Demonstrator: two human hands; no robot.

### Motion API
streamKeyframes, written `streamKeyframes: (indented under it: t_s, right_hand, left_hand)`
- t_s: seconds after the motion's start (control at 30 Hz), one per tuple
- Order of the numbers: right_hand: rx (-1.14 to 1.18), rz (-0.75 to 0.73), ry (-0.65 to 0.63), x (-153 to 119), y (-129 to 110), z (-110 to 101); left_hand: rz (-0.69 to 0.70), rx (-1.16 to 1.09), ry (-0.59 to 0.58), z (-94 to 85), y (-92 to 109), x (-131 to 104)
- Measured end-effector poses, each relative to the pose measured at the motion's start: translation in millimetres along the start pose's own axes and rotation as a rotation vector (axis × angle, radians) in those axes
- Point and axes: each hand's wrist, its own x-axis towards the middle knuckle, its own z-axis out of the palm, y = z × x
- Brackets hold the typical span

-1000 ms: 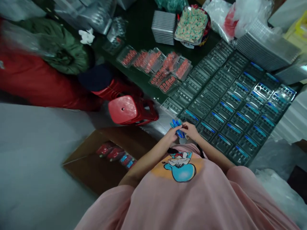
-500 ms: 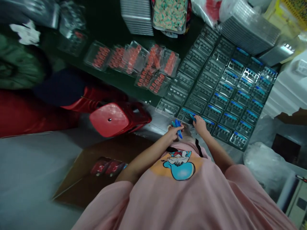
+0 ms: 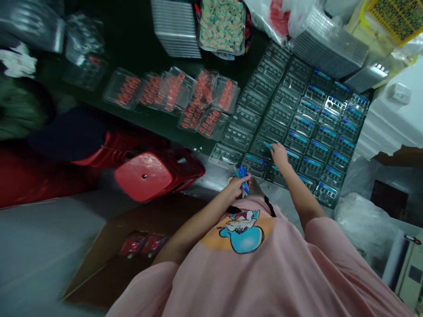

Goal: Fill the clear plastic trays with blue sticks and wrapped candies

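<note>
My left hand [image 3: 238, 186], close to my body at the table's front edge, is closed around several slim blue pen-shaped pieces [image 3: 243, 172]. Farther forward, my right hand [image 3: 280, 155] pinches one blue pen-shaped piece [image 3: 268, 145] over a clear plastic blister tray [image 3: 259, 146]. Just in front of my hands, another tray holds a blue piece [image 3: 256, 159] along its far side. Rows of trays to the right carry blue pieces too, such as this tray [image 3: 311, 166]. Trays at the left, like this one [image 3: 236, 135], show no blue piece.
Packs of red pieces [image 3: 208, 122] lie left of the trays. Behind are a tub of small pale-green pieces [image 3: 222, 26] and stacked clear trays [image 3: 176, 28]. Red stools [image 3: 145, 176] and a cardboard box [image 3: 95, 268] stand at the left. A plastic bag [image 3: 360, 220] is at the right.
My right hand has moved forward from the front tray to the one behind it, carrying a blue piece. My left hand still grips its bunch. The view has shifted slightly.
</note>
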Motion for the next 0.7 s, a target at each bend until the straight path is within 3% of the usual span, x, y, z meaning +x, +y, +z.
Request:
streamKeyframes:
  t_s: [0.17,0.4,0.53,0.7]
  right_hand:
    - [-0.035,-0.073,-0.034,36,1,7]
    - [0.111,-0.110,-0.026,48,8,16]
    - [0.433,-0.088,0.067,23,-4,7]
    - [0.917,-0.065,-0.209,-29,-34,2]
  left_hand:
    - [0.039,-0.007,-0.078,9.8,9,-6]
    - [0.077,-0.057,-0.119,32.3,29,-8]
    - [0.085,-0.086,-0.115,44.4,39,1]
    - [0.187,-0.086,-0.011,66.8,38,22]
